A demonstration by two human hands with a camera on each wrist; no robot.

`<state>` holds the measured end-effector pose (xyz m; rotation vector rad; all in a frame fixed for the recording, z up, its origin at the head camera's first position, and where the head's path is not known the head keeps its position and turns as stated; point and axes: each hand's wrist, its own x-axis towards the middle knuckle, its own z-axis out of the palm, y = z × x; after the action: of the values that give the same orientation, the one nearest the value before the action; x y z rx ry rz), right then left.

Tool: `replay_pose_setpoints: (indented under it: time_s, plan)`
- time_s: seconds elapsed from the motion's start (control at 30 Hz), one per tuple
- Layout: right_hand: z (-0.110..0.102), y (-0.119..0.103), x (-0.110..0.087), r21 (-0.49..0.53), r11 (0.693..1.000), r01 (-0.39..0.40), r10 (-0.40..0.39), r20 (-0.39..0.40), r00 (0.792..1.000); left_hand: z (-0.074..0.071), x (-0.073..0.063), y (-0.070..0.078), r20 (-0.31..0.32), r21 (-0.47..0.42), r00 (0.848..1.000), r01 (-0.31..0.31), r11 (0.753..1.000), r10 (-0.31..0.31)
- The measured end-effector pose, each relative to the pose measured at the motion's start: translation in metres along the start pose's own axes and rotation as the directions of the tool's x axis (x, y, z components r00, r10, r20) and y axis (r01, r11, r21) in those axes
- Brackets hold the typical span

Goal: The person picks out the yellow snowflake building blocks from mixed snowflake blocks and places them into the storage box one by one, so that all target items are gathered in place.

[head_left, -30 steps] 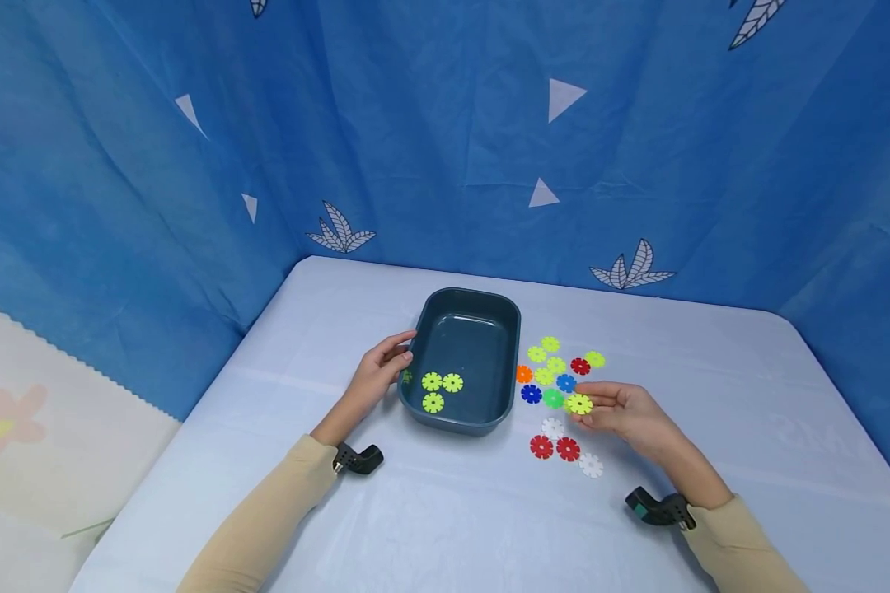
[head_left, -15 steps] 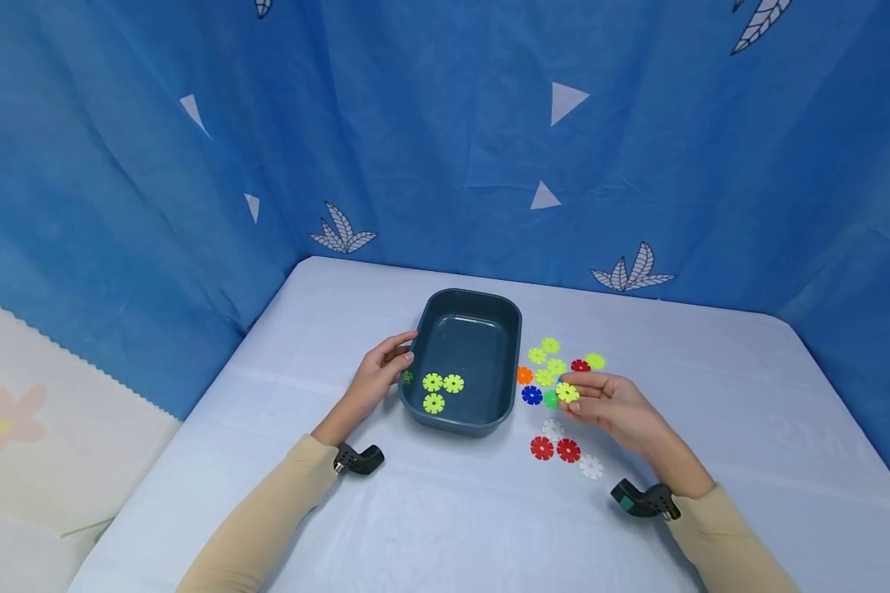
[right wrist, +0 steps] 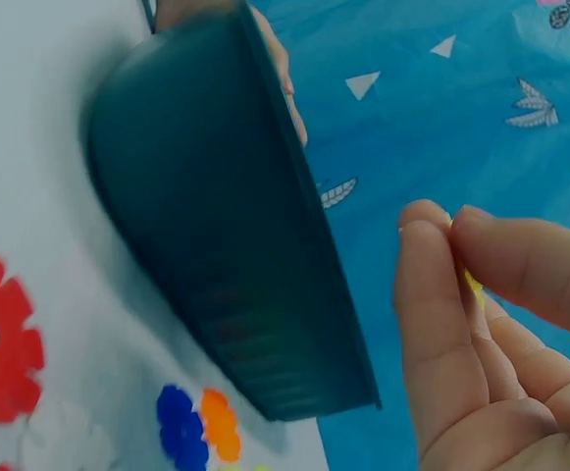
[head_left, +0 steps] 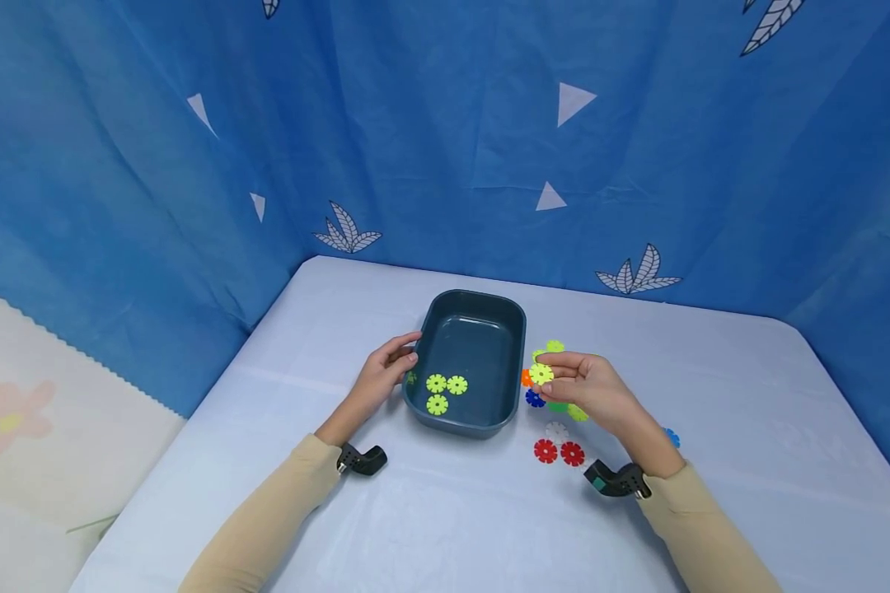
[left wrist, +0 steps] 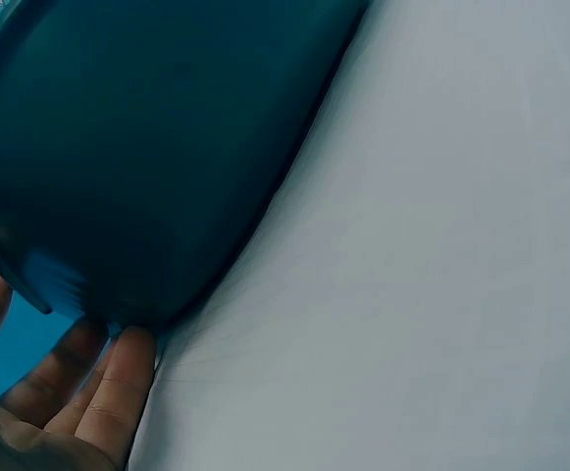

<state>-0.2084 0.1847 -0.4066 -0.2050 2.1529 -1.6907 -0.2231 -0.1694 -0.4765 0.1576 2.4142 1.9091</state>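
Note:
A dark blue-green plastic tub (head_left: 466,428) stands on the table. Inside its near end lie three yellow-green notched plastic discs (head_left: 436,404), with a reflection of yellow on the left wall. My left hand (head_left: 380,375) rests against the tub's left side; in the left wrist view, fingertips (left wrist: 132,343) touch its outer wall. My right hand (head_left: 589,387) pinches another yellow-green notched disc (head_left: 541,374) between thumb and fingers, just outside the tub's right rim. From the right wrist view, only the disc's edge (right wrist: 474,287) shows. Loose discs around and below this hand are partly hidden.
Right of the tub lie red discs (head_left: 545,451), a white disc (head_left: 556,431), a dark blue disc (head_left: 535,399), an orange disc (right wrist: 221,424) and several yellow-green ones. A blue disc (head_left: 671,436) shows behind my right forearm. Blue curtain (head_left: 445,165) hangs behind the table.
My right hand has moved left and away from me, carrying the pinched yellow-green disc towards the tub. A blue disc has come into view beside my forearm. My left hand stays at the tub.

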Motion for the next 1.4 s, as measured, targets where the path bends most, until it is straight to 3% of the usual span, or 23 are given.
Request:
replay_pose_setpoints:
  time_s: [0.23, 0.67, 1.17, 1.4]
  plan:
    - [0.017, -0.014, 0.012, -0.014, 0.999, 0.036, -0.035, 0.037, 0.999, 0.0, -0.002, 0.002, 0.003, -0.004, 1.0, 0.016, 1.0, -0.016]
    - [0.054, -0.031, 0.043, -0.03, 0.995, 0.095, -0.093, 0.058, 0.994, 0.0, -0.002, 0.0, 0.002, -0.003, 1.0, -0.009, 1.0, 0.009]
    - [0.075, -0.035, 0.063, -0.01, 0.998, 0.055, -0.054, 0.051, 0.997, 0.001, -0.001, 0.004, -0.001, -0.018, 1.0, -0.019, 1.0, 0.019]
    - [0.081, -0.034, 0.07, -0.078, 0.996, 0.032, -0.027, 0.064, 0.998, 0.002, -0.002, 0.003, -0.007, -0.012, 1.0, -0.011, 1.0, 0.01]
